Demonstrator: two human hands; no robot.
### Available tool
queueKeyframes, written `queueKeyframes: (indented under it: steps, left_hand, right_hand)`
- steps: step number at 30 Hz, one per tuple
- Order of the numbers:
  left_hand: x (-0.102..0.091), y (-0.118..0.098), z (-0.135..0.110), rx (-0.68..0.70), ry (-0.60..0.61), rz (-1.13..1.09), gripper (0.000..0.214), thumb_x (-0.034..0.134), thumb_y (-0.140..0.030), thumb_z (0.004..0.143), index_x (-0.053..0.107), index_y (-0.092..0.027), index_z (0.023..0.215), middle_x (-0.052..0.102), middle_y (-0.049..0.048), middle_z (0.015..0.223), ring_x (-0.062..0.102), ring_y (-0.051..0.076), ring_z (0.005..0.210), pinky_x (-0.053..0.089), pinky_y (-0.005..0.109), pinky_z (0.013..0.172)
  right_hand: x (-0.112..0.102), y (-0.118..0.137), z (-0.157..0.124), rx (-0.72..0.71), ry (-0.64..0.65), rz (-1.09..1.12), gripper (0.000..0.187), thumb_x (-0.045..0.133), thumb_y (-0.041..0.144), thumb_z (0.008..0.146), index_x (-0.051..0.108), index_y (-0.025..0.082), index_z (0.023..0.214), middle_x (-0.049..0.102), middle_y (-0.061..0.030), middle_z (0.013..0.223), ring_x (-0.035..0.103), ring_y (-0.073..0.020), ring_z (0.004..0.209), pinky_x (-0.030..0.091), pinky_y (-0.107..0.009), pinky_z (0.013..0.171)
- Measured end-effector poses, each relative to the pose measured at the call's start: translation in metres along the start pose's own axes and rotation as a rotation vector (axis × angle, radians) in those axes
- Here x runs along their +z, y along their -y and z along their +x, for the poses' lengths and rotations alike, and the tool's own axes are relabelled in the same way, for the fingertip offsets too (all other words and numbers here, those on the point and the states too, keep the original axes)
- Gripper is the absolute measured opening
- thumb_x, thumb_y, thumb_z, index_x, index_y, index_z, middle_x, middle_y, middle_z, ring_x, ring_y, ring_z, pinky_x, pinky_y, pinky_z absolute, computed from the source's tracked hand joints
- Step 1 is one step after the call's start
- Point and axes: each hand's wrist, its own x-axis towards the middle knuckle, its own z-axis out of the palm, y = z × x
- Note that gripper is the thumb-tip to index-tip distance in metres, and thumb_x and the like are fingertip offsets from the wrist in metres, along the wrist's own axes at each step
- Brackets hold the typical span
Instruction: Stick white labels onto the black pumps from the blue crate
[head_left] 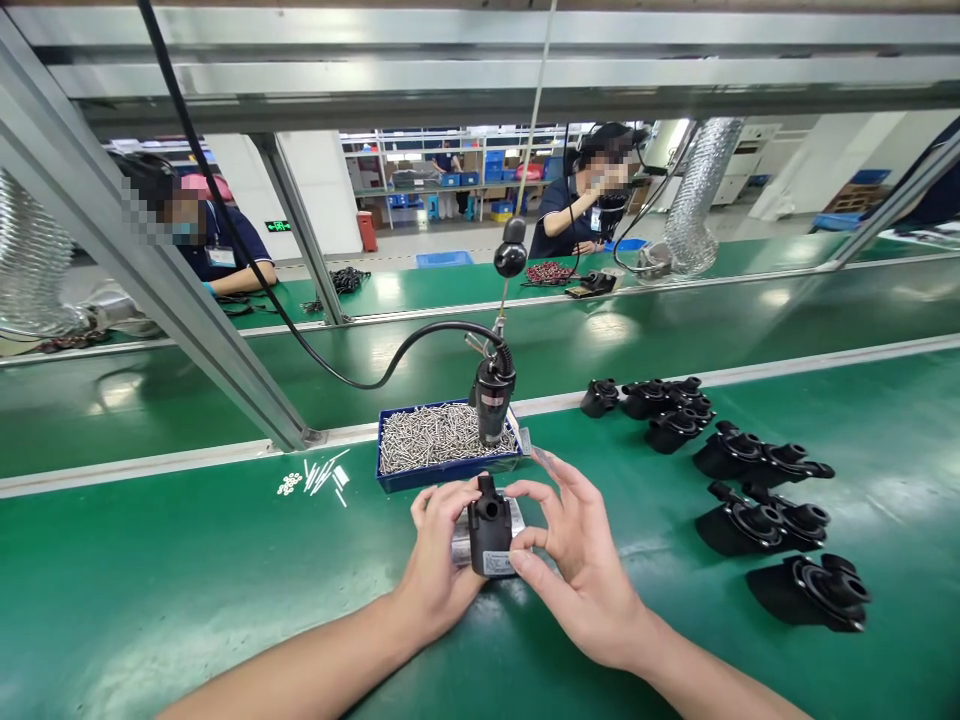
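A small black pump with a short spout on top and a silver printed label low on its front is held upright in front of me. My left hand is closed around its left side, thumb and fingers against the body. From the right, my right hand curls toward the pump, its thumb and a bent finger at the label's right end and the upper fingers raised. Behind the pump, partly hidden, lies a shiny silver sheet. Beyond it stands a blue box full of screws.
A black electric screwdriver hangs over the screws on a cord. Several black pumps stand at the right. Small white rings and pins lie at the left. Metal posts and co-workers are beyond.
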Motion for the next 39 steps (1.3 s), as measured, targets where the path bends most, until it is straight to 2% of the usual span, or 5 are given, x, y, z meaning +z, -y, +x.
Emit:
queueKeyframes:
  steps: [14,22,28,34,39]
  left_hand:
    - [0.0003,-0.0011,0.0016,0.003,0.004,0.035,0.046,0.066,-0.025,0.100,0.044,-0.026,0.140,0.063,0.0126,0.140,0.058,0.027,0.131,0.026,0.045,0.115]
    - [-0.0012,-0.0014,0.0020,0.019,0.021,0.032,0.045,0.065,-0.027,0.102,0.044,-0.025,0.141,0.063,0.0122,0.142,0.057,0.026,0.133,0.022,0.043,0.117]
    - [-0.0018,-0.0006,0.0016,0.038,0.038,0.030,0.042,0.059,-0.030,0.105,0.042,-0.025,0.143,0.062,0.0117,0.142,0.056,0.024,0.134,0.020,0.042,0.118]
    - [-0.0020,-0.0006,0.0007,0.022,0.040,0.038,0.046,0.063,-0.025,0.101,0.043,-0.025,0.142,0.063,0.0125,0.142,0.058,0.026,0.134,0.022,0.045,0.118]
    - [-0.0011,-0.0007,-0.0002,-0.006,0.044,0.062,0.051,0.066,-0.021,0.097,0.042,-0.027,0.141,0.064,0.0137,0.142,0.060,0.029,0.132,0.026,0.050,0.116]
  right_hand:
    - [-0.0005,-0.0047,-0.0007,-0.081,-0.010,-0.089,0.070,0.064,0.017,0.105,0.032,0.046,0.160,0.020,-0.0120,0.167,0.056,-0.0249,0.126,0.068,-0.031,0.075]
    - [-0.0025,-0.0044,-0.0036,-0.227,0.043,-0.211,0.074,0.055,0.005,0.103,0.031,0.042,0.162,0.021,-0.0148,0.166,0.059,-0.0260,0.128,0.070,-0.034,0.076]
    - [-0.0043,-0.0072,-0.0073,-0.326,0.036,-0.337,0.079,0.057,-0.003,0.099,0.034,0.040,0.162,0.027,-0.0147,0.162,0.061,-0.0272,0.129,0.072,-0.035,0.076]
    - [-0.0046,-0.0060,-0.0061,-0.284,0.021,-0.313,0.080,0.059,-0.001,0.099,0.032,0.041,0.162,0.026,-0.0156,0.163,0.063,-0.0264,0.125,0.071,-0.034,0.074]
    - [0.0009,-0.0011,-0.0044,-0.165,-0.051,-0.227,0.076,0.064,0.007,0.099,0.034,0.042,0.160,0.028,-0.0152,0.162,0.061,-0.0269,0.125,0.071,-0.033,0.072]
